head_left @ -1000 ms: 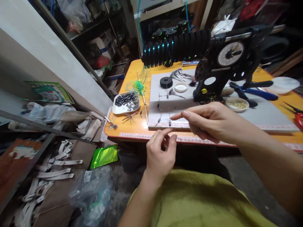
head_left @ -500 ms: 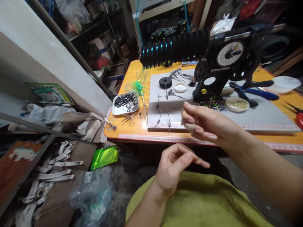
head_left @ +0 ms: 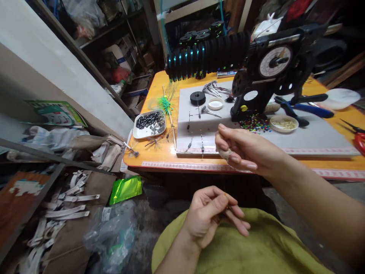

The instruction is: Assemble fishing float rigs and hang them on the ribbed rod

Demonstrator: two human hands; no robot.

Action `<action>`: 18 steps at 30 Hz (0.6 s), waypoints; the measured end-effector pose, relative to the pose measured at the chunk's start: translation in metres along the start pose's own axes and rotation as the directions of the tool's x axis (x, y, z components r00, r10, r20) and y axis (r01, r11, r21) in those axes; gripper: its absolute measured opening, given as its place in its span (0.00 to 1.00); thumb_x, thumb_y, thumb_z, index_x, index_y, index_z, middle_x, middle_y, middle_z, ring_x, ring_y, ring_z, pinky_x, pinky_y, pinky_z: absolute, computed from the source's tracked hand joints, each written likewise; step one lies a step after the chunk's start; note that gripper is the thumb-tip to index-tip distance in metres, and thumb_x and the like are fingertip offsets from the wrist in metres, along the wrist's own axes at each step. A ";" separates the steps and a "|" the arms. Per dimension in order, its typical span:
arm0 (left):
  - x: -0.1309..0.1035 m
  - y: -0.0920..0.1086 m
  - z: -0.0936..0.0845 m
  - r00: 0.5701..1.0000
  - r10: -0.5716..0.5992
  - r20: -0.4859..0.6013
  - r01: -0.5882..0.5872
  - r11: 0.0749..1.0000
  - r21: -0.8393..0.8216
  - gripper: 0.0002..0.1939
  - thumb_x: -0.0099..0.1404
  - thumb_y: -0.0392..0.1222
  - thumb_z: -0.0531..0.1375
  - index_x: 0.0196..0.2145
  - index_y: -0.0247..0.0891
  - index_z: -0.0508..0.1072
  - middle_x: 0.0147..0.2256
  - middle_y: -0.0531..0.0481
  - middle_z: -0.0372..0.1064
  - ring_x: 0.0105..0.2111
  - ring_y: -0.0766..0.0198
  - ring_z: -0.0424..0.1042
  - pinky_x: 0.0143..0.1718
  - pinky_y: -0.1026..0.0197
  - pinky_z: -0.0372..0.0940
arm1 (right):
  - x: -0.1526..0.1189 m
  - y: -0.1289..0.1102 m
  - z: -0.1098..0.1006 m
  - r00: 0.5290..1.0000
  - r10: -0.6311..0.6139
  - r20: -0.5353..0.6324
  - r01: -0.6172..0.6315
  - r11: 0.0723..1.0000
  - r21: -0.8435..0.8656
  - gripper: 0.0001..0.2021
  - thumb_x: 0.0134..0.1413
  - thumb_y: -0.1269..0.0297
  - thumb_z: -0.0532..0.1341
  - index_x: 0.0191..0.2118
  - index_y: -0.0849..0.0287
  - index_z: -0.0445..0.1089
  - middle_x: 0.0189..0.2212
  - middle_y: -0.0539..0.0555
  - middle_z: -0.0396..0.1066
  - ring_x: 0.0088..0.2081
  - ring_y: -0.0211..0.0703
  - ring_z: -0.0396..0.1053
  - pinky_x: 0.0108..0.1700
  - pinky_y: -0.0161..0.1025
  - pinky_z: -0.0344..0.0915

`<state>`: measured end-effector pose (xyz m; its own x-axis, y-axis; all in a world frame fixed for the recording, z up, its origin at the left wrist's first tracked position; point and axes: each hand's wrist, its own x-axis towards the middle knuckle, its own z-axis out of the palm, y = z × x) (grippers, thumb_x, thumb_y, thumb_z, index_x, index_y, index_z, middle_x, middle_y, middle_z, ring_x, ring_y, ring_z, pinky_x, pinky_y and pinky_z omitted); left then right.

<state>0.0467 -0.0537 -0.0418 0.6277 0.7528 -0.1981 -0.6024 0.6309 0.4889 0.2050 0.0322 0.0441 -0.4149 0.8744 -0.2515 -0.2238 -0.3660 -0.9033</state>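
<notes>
Low over my lap, my left hand pinches thumb against index finger, the other fingers stretched out. A tiny orange speck shows at that pinch, too small to name. Higher up, in front of the board, my right hand is closed with its fingers curled together. A pale wrap covers one of its fingers; any thin thing held there is too fine to see. Behind it on the grey board lie small line rigs with dark weights, a black spool and loose coloured beads.
A black winding machine with a dial and a row of spools stands on the orange table. Nearby are a white tray of dark weights, a dish of small gold parts, blue-handled pliers and red-handled scissors.
My left hand has moved down toward my lap, away from the right hand, its pinch turned more into view. The right hand has barely shifted.
</notes>
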 end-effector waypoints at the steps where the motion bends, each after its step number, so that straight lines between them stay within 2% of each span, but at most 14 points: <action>1: 0.000 0.000 0.000 1.000 -0.003 0.004 0.003 1.000 0.000 0.15 0.60 0.45 0.70 0.29 0.28 0.75 0.25 0.46 0.78 0.20 0.61 0.79 0.28 0.61 0.76 | 0.000 0.001 0.000 1.000 -0.006 -0.005 0.006 1.000 -0.026 0.24 0.58 0.42 0.59 0.25 0.59 0.62 0.12 0.45 0.61 0.08 0.25 0.43 0.10 0.25 0.39; 4: 0.000 0.003 -0.002 1.000 0.016 -0.015 -0.016 0.998 0.059 0.15 0.61 0.46 0.68 0.30 0.30 0.73 0.24 0.47 0.78 0.16 0.64 0.76 0.24 0.64 0.74 | -0.002 0.003 -0.003 0.999 -0.040 -0.021 0.036 0.988 -0.148 0.24 0.58 0.40 0.59 0.31 0.61 0.69 0.13 0.46 0.63 0.08 0.27 0.47 0.10 0.27 0.42; 7: 0.002 0.007 -0.004 0.986 0.126 -0.104 -0.102 0.972 0.211 0.15 0.65 0.49 0.65 0.35 0.32 0.70 0.23 0.48 0.77 0.15 0.65 0.74 0.21 0.66 0.71 | -0.003 -0.001 -0.010 0.977 -0.180 -0.114 0.126 0.920 -0.372 0.24 0.59 0.43 0.61 0.43 0.63 0.72 0.16 0.47 0.66 0.11 0.30 0.55 0.12 0.28 0.50; 10: 0.003 0.007 -0.006 0.945 0.266 -0.190 -0.170 0.896 0.410 0.17 0.68 0.52 0.61 0.45 0.35 0.69 0.28 0.50 0.78 0.16 0.67 0.75 0.29 0.62 0.73 | 0.001 -0.016 -0.019 0.882 -0.421 -0.214 0.236 0.785 -0.573 0.20 0.63 0.47 0.59 0.50 0.59 0.70 0.21 0.47 0.68 0.15 0.30 0.60 0.16 0.29 0.56; 13: 0.002 0.001 -0.012 0.895 0.371 -0.248 -0.188 0.817 0.545 0.22 0.69 0.52 0.60 0.55 0.38 0.65 0.35 0.49 0.76 0.21 0.67 0.76 0.38 0.56 0.74 | 0.013 -0.036 -0.024 0.807 -0.548 -0.219 0.272 0.675 -0.686 0.16 0.66 0.55 0.57 0.53 0.57 0.69 0.23 0.47 0.70 0.16 0.30 0.61 0.19 0.31 0.57; 16: -0.002 -0.006 -0.022 0.854 0.451 -0.259 -0.174 0.718 0.674 0.23 0.70 0.52 0.58 0.58 0.41 0.63 0.39 0.47 0.75 0.26 0.64 0.77 0.41 0.56 0.71 | 0.039 -0.052 -0.025 0.808 -0.553 -0.202 0.227 0.610 -0.759 0.14 0.66 0.61 0.58 0.53 0.59 0.70 0.21 0.46 0.70 0.15 0.32 0.59 0.19 0.32 0.58; 18: -0.006 -0.007 -0.028 0.835 0.498 -0.232 -0.119 0.576 0.808 0.24 0.72 0.50 0.56 0.62 0.41 0.61 0.41 0.44 0.75 0.30 0.61 0.78 0.42 0.57 0.70 | 0.060 -0.058 -0.025 0.830 -0.524 -0.190 0.188 0.585 -0.789 0.13 0.66 0.61 0.58 0.52 0.60 0.70 0.23 0.47 0.71 0.18 0.32 0.62 0.23 0.33 0.63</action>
<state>0.0337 -0.0572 -0.0685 0.1099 0.9868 -0.1188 -0.0236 0.1221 0.9922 0.2151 0.1137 0.0722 -0.0599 0.9783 0.1983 0.4870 0.2021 -0.8497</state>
